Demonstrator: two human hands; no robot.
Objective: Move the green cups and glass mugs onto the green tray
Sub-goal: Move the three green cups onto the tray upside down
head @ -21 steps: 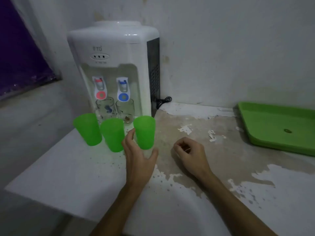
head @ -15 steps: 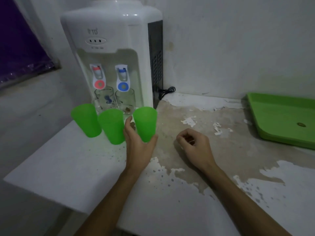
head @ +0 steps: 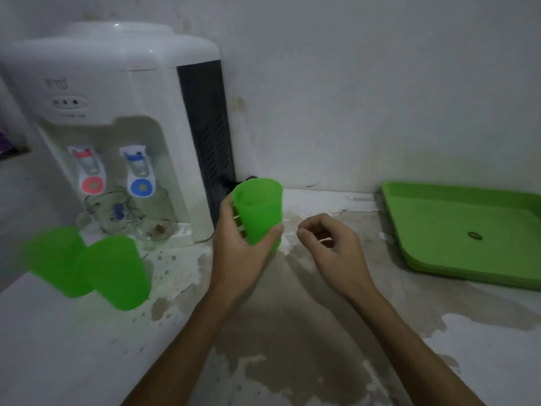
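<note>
Head view showed the left hand (head: 240, 253), fingers wrapped round one translucent green plastic cup (head: 259, 212), had lifted it off the tabletop (head: 292, 332); right hand (head: 330, 247) loosely curled, empty; flat green plastic tray (head: 456, 230) awaited.

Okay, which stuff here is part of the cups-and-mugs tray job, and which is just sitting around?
Part of the job: held green cup in left hand; two green cups on the counter; glass mugs under the taps; green tray.

Just there: water dispenser; black cord.

Left hand (head: 240, 253) grips an upright green cup (head: 259, 213) right of the water dispenser (head: 117, 127); right hand (head: 330, 247), loosely curled, farther right; green tray (head: 468, 230) farthest right.
</note>
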